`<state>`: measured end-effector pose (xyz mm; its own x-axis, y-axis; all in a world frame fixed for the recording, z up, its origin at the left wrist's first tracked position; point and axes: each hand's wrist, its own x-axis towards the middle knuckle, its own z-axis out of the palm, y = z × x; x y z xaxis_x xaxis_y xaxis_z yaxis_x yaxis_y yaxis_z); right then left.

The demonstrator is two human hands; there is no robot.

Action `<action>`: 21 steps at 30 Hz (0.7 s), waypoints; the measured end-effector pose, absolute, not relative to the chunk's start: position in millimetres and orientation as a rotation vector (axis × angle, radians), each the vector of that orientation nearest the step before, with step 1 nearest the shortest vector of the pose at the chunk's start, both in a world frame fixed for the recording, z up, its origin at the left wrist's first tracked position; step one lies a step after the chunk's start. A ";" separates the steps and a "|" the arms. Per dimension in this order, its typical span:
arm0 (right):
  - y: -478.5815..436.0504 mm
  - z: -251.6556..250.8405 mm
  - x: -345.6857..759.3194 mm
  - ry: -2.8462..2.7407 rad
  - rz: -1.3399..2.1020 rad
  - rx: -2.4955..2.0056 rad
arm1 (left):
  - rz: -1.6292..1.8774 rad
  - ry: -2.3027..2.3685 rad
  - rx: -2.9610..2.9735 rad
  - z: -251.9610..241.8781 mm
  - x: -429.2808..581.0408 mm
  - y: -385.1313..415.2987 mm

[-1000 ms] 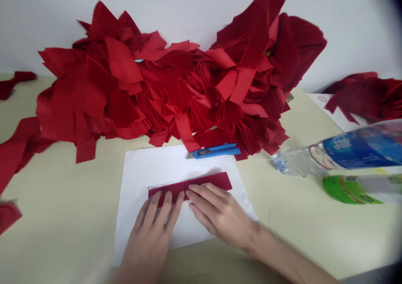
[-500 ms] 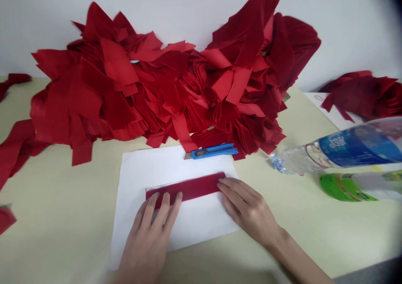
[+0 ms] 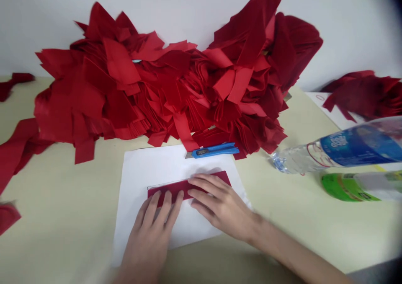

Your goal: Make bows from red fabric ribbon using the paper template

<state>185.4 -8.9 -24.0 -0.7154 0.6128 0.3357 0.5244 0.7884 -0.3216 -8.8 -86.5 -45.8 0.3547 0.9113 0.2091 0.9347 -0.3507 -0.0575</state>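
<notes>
A dark red fabric strip [image 3: 223,177] lies flat and slightly slanted on a white sheet of paper [image 3: 135,166]. Spread fingers of my left hand [image 3: 153,229] rest on the strip's left part. Across its middle and right lies my right hand [image 3: 220,202], fingers stretched out and touching the strip, hiding part of it. Neither hand grips anything. Along the strip's upper left edge a thin dark line shows on the paper. A blue utility knife [image 3: 215,150] with its blade tip out lies at the paper's top edge, just beyond the strip.
A large heap of red fabric strips [image 3: 163,83] stretches along the wall behind the paper. More red strips [image 3: 364,93] lie at the far right on white paper. Two bottles lie at the right, one blue-labelled [image 3: 348,145] and one green [image 3: 348,187]. Loose red pieces [image 3: 15,150] are at the left.
My right hand has slid left along the strip from its right end to its middle, uncovering the right end. My left hand has stayed in place on the strip.
</notes>
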 end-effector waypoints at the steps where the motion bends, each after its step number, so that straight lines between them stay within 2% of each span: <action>1: -7.2 -24.5 183.0 -2.551 0.303 -0.855 | -0.218 -1.682 -2.441 -45.7 -8.6 -86.2; 21: -11.0 -31.5 175.9 -2.583 0.168 -0.772 | -0.337 -1.650 -2.416 -47.0 -8.5 -83.3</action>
<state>175.9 -11.0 -31.5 -0.7489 0.5472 0.3737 0.4941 0.8370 -0.2354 -8.5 -83.3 -47.0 0.3523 0.8879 0.2958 0.9328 -0.3589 -0.0336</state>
